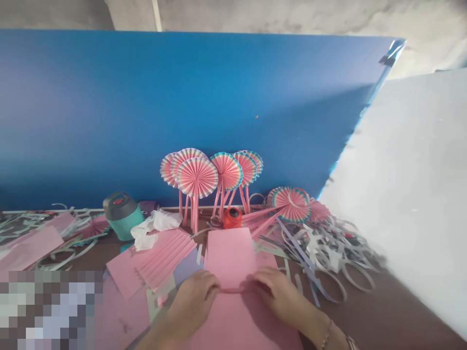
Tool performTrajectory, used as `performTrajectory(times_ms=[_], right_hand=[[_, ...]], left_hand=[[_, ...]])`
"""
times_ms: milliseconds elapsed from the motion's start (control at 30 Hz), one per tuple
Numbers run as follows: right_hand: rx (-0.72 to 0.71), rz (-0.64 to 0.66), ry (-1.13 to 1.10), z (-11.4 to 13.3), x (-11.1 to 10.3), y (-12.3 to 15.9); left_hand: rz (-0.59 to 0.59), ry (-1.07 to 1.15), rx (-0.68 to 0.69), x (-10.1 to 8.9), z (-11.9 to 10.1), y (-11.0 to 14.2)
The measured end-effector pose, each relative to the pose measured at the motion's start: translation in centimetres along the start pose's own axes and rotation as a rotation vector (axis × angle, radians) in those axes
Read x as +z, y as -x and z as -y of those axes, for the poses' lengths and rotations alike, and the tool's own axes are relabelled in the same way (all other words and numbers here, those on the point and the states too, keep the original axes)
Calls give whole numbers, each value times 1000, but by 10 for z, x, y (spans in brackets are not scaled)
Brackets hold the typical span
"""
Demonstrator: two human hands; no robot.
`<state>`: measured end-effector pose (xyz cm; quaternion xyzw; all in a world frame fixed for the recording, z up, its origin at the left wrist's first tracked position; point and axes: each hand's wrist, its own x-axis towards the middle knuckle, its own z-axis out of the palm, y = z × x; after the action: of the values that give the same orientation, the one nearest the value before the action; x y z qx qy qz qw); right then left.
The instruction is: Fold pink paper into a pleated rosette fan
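A sheet of pink paper (pixel 231 255) lies in front of me, its near edge turned into a narrow fold. My left hand (pixel 195 301) pinches the left end of that fold, fingers closed. At the right end, my right hand (pixel 279 294) grips the same fold between thumb and fingers; a bracelet shows at the wrist. Beneath both hands spreads more pink paper (pixel 237 323). Just beyond the sheet stands a red spool (pixel 232 218). Left of it lies pleated pink paper (pixel 166 257).
Round pleated paper fans (pixel 197 177) on pink sticks lean against a blue board (pixel 226 92). More fans (pixel 294 204) lie at right beside a heap of paper strips (pixel 328 248). A teal flask (pixel 124 218) and crumpled white plastic (pixel 156 226) stand left. A white wall (pixel 408 194) bounds the right.
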<state>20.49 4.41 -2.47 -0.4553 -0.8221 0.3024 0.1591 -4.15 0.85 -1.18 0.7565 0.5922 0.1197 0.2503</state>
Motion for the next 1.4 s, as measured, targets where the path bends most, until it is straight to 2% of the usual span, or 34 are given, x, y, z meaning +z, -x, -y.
performTrajectory(times_ms=[100, 300, 567, 833, 1400], right_hand=[[67, -29, -93, -2, -3, -2], [32, -69, -110, -8, -2, -9], [89, -119, -108, -10, 4, -12], [127, -109, -96, -11, 6, -14], [113, -102, -71, -13, 7, -15]], left_hand=[[-72, 129, -96, 3, 6, -6], [-111, 179, -85, 10, 9, -12], [-153, 183, -98, 8, 1, -6], [-104, 160, -158, 6, 0, -8], [-76, 103, -121, 6, 0, -8]])
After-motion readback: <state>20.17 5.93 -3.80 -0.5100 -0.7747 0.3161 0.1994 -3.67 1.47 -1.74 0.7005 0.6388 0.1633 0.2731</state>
